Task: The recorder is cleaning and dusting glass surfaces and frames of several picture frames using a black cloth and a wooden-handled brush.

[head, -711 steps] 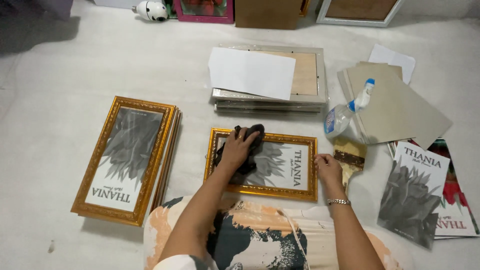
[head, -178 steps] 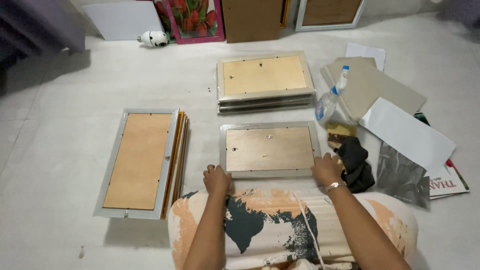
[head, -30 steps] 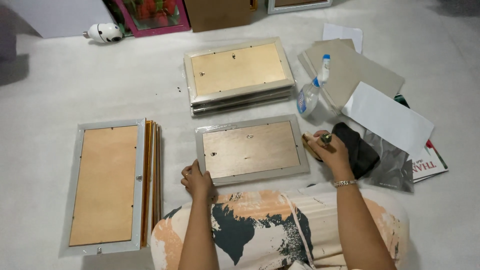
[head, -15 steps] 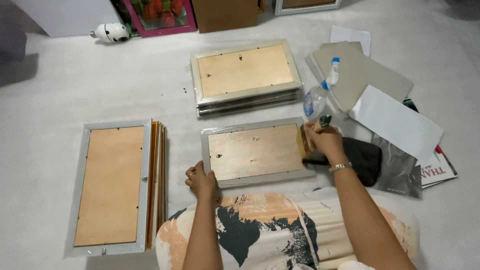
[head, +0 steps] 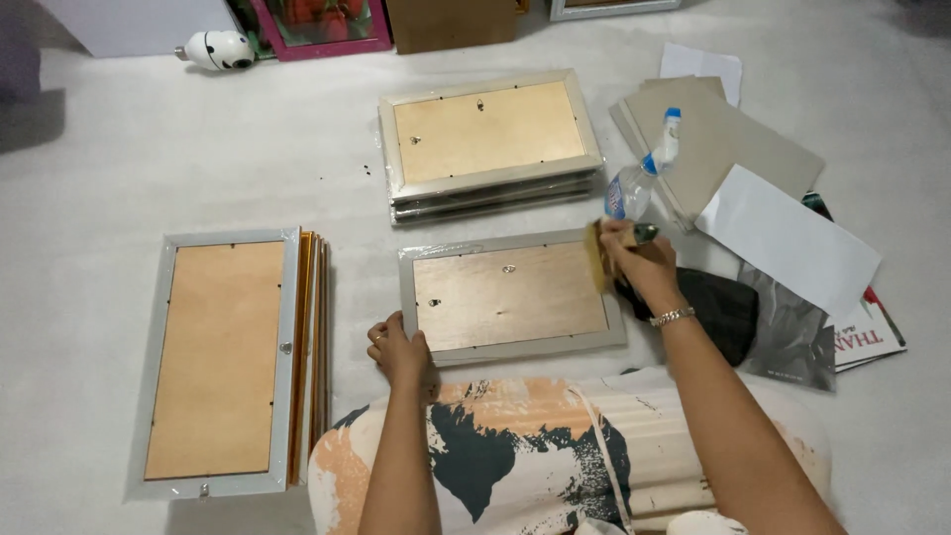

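Note:
A picture frame (head: pixel 510 297) lies face down on the white floor in front of me, its brown backing board up. My left hand (head: pixel 398 349) grips its near left corner. My right hand (head: pixel 639 266) is closed on a paintbrush (head: pixel 597 254), whose pale bristles rest on the frame's right edge. A black cloth (head: pixel 715 309) lies just right of that hand.
A stack of face-down frames (head: pixel 487 142) sits behind, another stack (head: pixel 230 359) at the left. A spray bottle (head: pixel 642 174), grey boards (head: pixel 715 139), white paper (head: pixel 788 238) and prints (head: pixel 864 337) lie at the right. A white toy (head: pixel 218 50) and red-framed picture (head: pixel 315 22) stand at the back.
My right hand picked up the paintbrush from beside the black cloth and brought it to the frame's right edge. Earlier the frame was face up and got turned over.

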